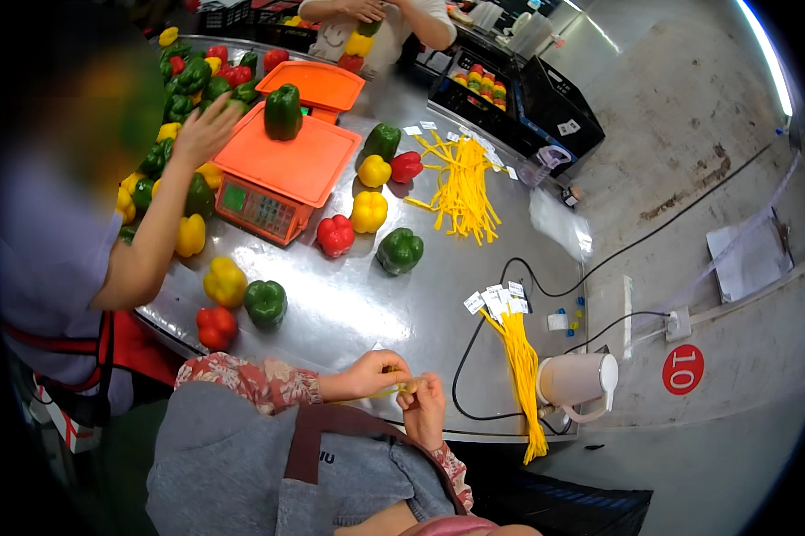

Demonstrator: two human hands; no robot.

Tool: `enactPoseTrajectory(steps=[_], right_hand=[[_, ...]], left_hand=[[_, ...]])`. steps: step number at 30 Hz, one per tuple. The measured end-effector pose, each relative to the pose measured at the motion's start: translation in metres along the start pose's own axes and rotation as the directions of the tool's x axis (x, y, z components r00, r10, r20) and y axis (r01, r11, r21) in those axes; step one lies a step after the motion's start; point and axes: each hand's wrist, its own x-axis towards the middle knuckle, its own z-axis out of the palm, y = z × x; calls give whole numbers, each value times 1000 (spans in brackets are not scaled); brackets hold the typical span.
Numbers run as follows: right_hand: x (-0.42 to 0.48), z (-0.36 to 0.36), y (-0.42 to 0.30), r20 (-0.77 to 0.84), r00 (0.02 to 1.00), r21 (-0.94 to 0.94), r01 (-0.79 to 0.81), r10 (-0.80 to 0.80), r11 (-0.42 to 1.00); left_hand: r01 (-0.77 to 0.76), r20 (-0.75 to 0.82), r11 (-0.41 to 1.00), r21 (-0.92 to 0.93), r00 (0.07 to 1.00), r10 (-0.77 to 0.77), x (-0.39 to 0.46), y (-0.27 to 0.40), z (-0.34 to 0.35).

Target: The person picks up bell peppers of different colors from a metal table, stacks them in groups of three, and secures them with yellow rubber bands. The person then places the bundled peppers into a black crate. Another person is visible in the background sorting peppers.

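My left hand (pixel 374 374) and my right hand (pixel 424 407) meet at the table's near edge. Between their fingertips is a thin yellow band (pixel 386 392), pinched by both; its far parts are partly hidden by the fingers. Left of my hands sit a green bell pepper (pixel 265 305), a yellow bell pepper (pixel 225 281) and a red bell pepper (pixel 216 328). Farther off stand several more peppers, among them a green one (pixel 400 251). A bundle of yellow bands (pixel 520 362) with white tags lies to the right, its ends over the edge.
An orange scale (pixel 288 157) bears a green pepper (pixel 283 112). A co-worker's arm (pixel 154 214) reaches over piled peppers at left; another person (pixel 376 33) holds stacked peppers across the table. More tagged bands (pixel 466 187), an electric kettle (pixel 577 385) and black cables (pixel 457 382) are at right.
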Motion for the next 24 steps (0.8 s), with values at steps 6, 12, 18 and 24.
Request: enactPoseTrajectory(steps=[6,12,18,24], right_hand=[[5,10,-7,99,970,-562,-130,223,817],[13,-18,-5,53,989,-588,141,-137,797],[17,-16,-12,27,996,101,78,-81,992],[-5,-13,-28,217,954,16,-214,205,977]], left_hand=[[50,-66,935,-351,995,-78,13,14,-8],[268,110,770,-578,961,-252,8,15,-9],[221,217,974,-53,955,-205,3,8,-6],[226,10,752,-619,960,-281,31,19,-17]])
